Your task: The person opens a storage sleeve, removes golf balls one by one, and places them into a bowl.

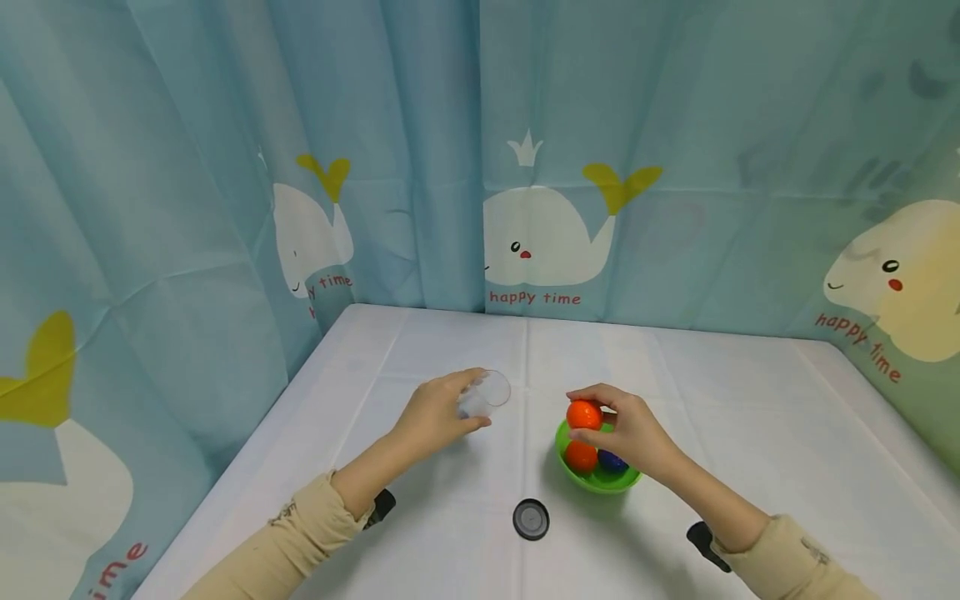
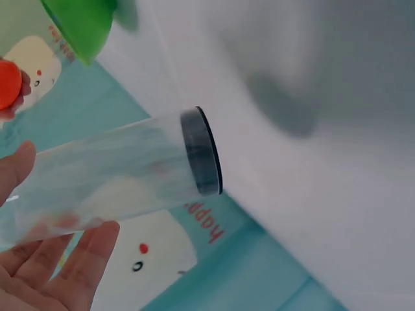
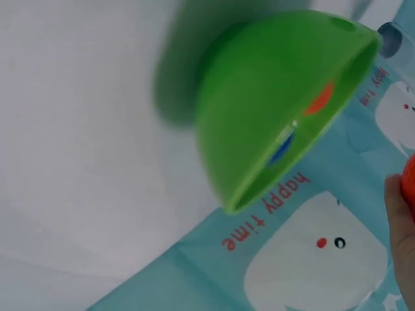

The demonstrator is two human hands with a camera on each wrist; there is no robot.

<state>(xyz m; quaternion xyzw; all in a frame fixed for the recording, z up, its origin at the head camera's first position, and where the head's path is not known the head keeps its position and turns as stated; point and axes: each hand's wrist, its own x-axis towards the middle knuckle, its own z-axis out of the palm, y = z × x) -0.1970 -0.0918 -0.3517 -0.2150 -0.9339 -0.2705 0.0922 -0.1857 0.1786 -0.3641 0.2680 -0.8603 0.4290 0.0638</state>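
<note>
My left hand (image 1: 433, 414) grips a clear plastic tube (image 2: 117, 175) around its side, fingers and thumb on opposite walls. A black cap (image 2: 201, 152) covers the tube's lower end; its round upper rim shows in the head view. With fingertips and thumb, my right hand (image 1: 632, 427) pinches an orange ball (image 1: 583, 414) above a green bowl (image 1: 600, 486). Inside that bowl lie another orange ball (image 1: 581, 458) and a dark blue ball (image 1: 613, 462), partly hidden by the right hand. In the right wrist view, the held ball (image 3: 408, 184) is cut off by the frame edge.
A round black lid (image 1: 531, 519) lies on the white-covered table (image 1: 465, 533), between the forearms and nearer the front than the bowl. Blue curtains (image 1: 420, 167) printed with whales hang behind and beside the table.
</note>
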